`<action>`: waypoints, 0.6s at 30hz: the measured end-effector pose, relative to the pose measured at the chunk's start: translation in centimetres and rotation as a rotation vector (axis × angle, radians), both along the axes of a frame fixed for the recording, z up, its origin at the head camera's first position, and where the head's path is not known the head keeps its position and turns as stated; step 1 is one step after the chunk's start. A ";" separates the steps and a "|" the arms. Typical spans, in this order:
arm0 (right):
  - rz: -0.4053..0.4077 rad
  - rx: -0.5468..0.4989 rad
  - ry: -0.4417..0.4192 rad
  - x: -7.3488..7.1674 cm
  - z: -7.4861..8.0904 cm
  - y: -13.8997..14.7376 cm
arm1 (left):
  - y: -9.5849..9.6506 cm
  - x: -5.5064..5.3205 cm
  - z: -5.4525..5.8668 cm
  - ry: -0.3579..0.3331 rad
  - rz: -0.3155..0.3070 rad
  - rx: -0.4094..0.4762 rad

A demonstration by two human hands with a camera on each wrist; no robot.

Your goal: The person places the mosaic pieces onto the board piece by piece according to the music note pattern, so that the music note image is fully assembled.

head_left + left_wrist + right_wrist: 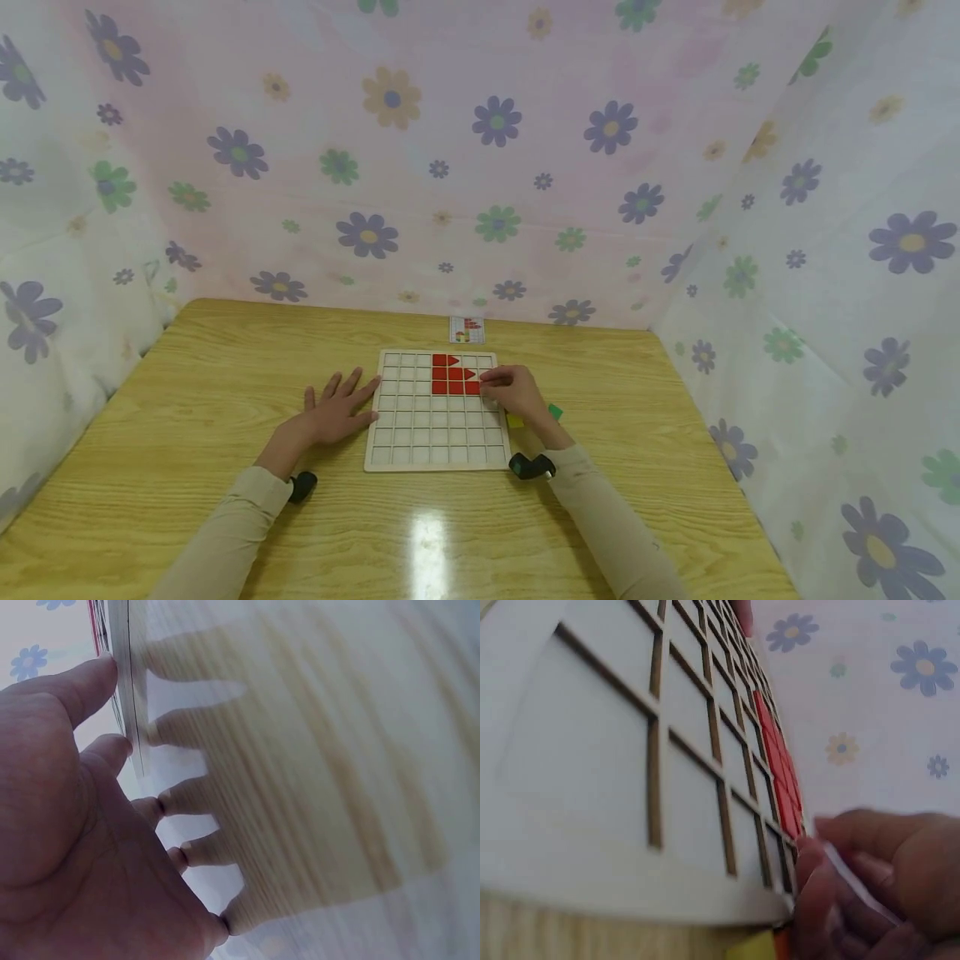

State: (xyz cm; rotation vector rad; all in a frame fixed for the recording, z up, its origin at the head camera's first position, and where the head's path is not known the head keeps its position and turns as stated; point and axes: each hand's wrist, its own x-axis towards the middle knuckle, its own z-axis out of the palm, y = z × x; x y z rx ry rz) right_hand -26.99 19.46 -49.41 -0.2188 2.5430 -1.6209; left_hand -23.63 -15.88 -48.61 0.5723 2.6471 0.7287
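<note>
A pale wooden grid board lies on the table. Red square and triangular tiles fill part of its upper cells in three rows, also seen edge-on as a red strip of tiles in the right wrist view. My right hand pinches at the right end of the lowest red row, its fingertips largely hiding the small red tile there. Spread out flat, my left hand rests on the table, thumb and index finger touching the board's left edge. The left palm holds nothing.
Behind the board lies a small printed pattern card. A yellow tile and a green tile lie right of the board, partly covered by the right hand and wrist. A flowered curtain surrounds the wooden table.
</note>
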 end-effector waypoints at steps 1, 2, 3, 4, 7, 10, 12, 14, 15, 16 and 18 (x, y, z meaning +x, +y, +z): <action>0.016 -0.022 0.010 0.0 -0.1 0.3 | 0.0 0.0 0.0 -0.001 0.000 0.000; 0.035 -0.044 0.027 0.0 -0.2 0.6 | 0.0 0.0 0.0 0.001 -0.001 0.000; 0.058 -0.063 0.051 -0.1 -0.4 0.9 | 0.0 0.0 0.0 0.000 -0.001 -0.001; 0.081 -0.081 0.072 -0.1 -0.4 1.2 | 0.0 0.0 0.0 0.002 -0.002 -0.004; 0.136 -0.101 0.115 -0.2 -0.3 2.5 | -0.1 0.1 -0.1 0.004 -0.002 -0.003; 0.167 -0.063 0.130 -0.3 -0.1 3.9 | -0.1 0.1 0.0 0.002 -0.001 -0.008; 0.173 -0.007 0.136 -0.3 0.0 4.8 | 0.0 0.1 0.0 -0.003 0.000 -0.007; 0.173 0.052 0.139 -0.4 0.1 5.7 | 0.1 0.1 0.1 -0.007 0.002 -0.008; 0.172 0.081 0.143 -0.4 0.1 6.1 | 0.1 0.1 0.1 -0.009 0.003 -0.004; 0.169 0.109 0.145 -0.4 0.1 6.4 | 0.1 0.1 0.1 -0.009 0.003 -0.002; 0.165 0.143 0.152 -0.2 0.2 7.1 | 0.1 0.1 0.1 -0.008 0.003 -0.003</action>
